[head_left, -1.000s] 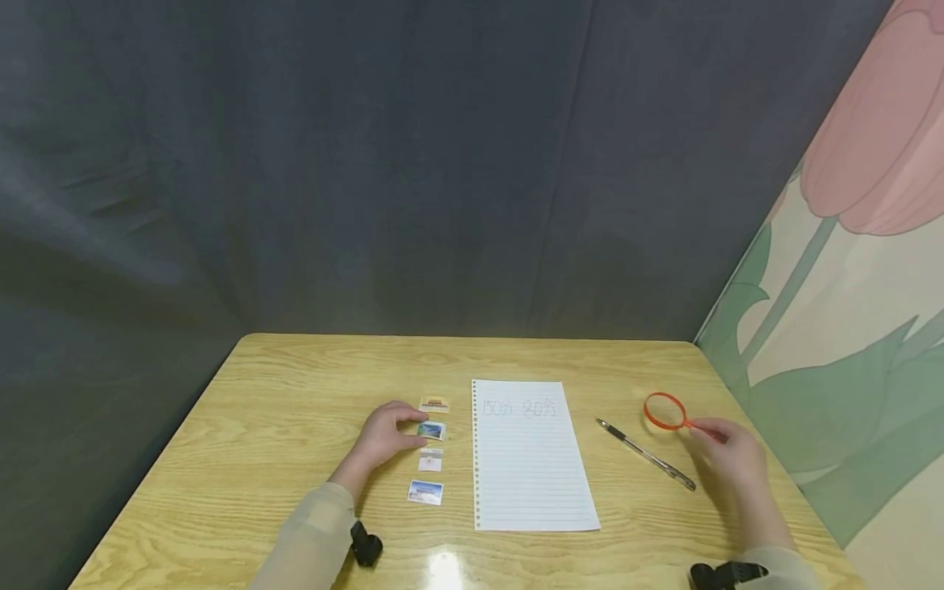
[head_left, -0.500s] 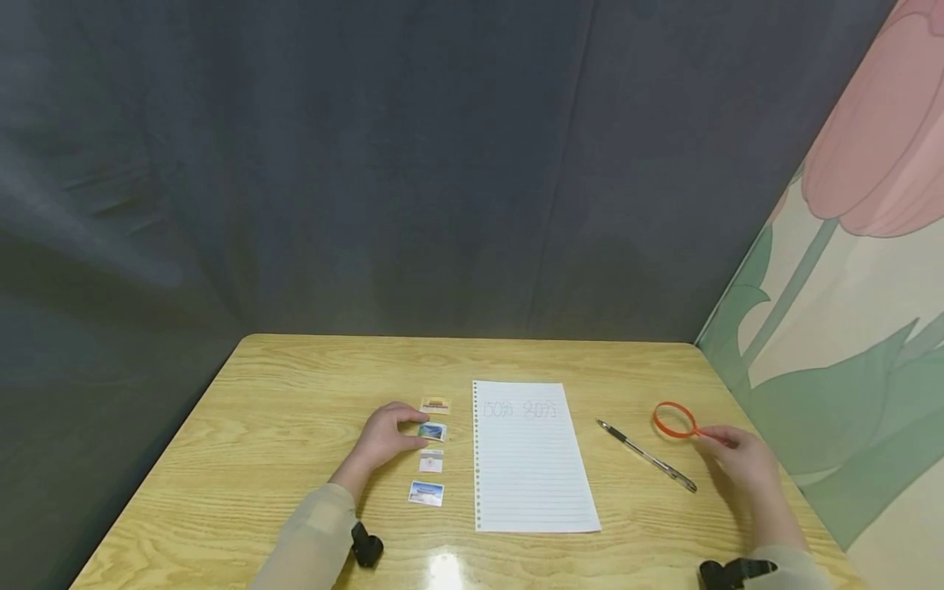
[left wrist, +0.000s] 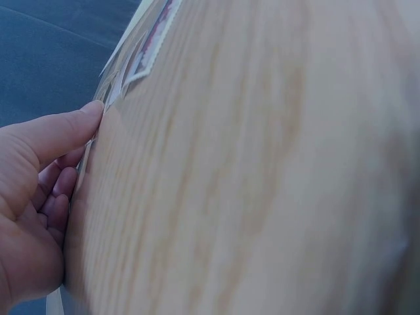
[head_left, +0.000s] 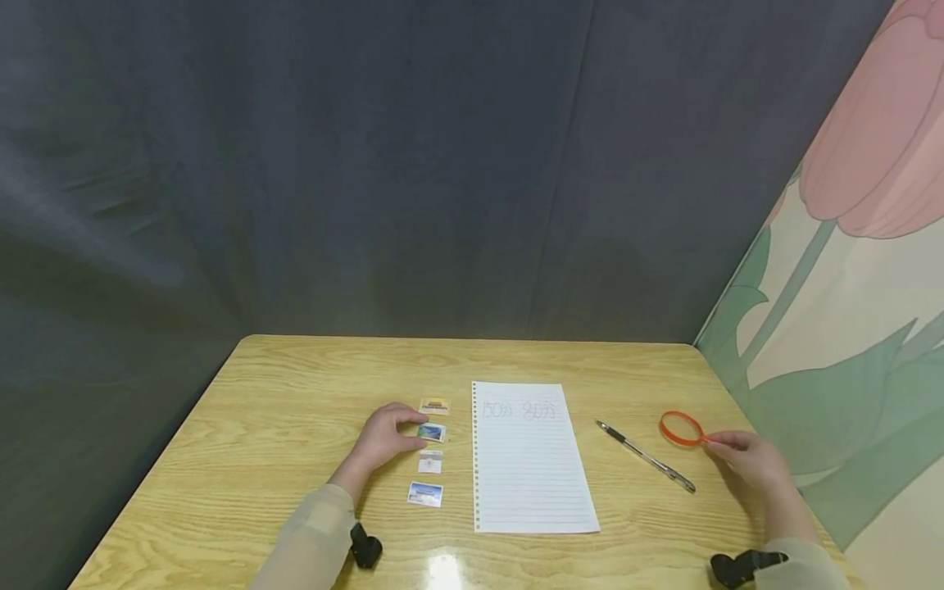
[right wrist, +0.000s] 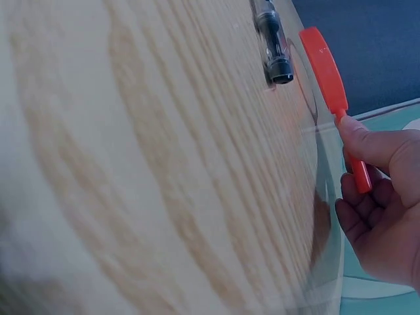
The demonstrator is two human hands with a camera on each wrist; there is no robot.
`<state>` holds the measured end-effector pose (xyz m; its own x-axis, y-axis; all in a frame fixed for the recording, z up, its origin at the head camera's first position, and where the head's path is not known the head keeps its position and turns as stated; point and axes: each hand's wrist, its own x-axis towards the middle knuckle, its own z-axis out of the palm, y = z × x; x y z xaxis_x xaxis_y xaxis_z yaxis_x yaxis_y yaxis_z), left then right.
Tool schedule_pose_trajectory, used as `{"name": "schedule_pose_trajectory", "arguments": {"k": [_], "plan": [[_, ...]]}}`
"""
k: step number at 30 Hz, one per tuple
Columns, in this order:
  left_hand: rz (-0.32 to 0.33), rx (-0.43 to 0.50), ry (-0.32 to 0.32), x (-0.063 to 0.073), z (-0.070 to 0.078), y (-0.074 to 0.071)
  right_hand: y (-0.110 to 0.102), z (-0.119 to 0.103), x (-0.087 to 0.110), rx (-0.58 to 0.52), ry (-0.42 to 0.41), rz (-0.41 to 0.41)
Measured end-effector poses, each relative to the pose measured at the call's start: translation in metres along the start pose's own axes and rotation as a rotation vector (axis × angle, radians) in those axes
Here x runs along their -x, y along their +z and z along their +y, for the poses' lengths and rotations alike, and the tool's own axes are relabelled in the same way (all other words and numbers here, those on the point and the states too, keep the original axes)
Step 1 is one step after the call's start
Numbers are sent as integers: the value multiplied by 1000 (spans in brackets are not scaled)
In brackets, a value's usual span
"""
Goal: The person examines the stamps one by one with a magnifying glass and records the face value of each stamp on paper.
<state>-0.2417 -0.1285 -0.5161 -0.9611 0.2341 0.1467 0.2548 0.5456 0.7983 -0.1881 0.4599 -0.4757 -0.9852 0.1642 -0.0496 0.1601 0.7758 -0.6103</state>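
My left hand (head_left: 385, 434) lies at the left side of a small blue-green postage stamp (head_left: 432, 432). Its index finger and thumb reach the stamp's upper and lower edges, and the stamp looks flat on the table. In the left wrist view, the thumb (left wrist: 69, 131) reaches out fairly straight, with the other fingers partly hidden behind. My right hand (head_left: 748, 457) pinches the handle of a red magnifying glass (head_left: 661, 427). The right wrist view has its red rim (right wrist: 323, 65) edge-on above the wood, with the handle between thumb and fingers.
A yellow stamp (head_left: 435, 406) sits beyond the touched one; a pale stamp (head_left: 430, 461) and a blue stamp (head_left: 425, 493) are nearer. Right of them is a lined sheet (head_left: 533, 475) with handwriting on top, then a pen (head_left: 646, 456). A patterned wall (head_left: 848, 393) borders the right side.
My right hand has drawn the magnifying glass to the right and a little nearer, away from the pen. The left hand and the stamps stay where they were.
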Motion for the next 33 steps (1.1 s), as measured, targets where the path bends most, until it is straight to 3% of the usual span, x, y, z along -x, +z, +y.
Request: {"name": "schedule_pose_trajectory", "arguments": {"k": [11, 20, 27, 33], "plan": [[-2, 1, -11, 1, 1, 0, 3, 8, 0, -15, 2, -8], [-1, 0, -5, 1, 1, 0, 3, 13, 2, -107, 25, -1], [1, 5, -6, 1, 2, 0, 9, -12, 13, -122, -91, 95], [7, -4, -10, 1, 3, 0, 24, -34, 13, -155, -148, 88]]}}
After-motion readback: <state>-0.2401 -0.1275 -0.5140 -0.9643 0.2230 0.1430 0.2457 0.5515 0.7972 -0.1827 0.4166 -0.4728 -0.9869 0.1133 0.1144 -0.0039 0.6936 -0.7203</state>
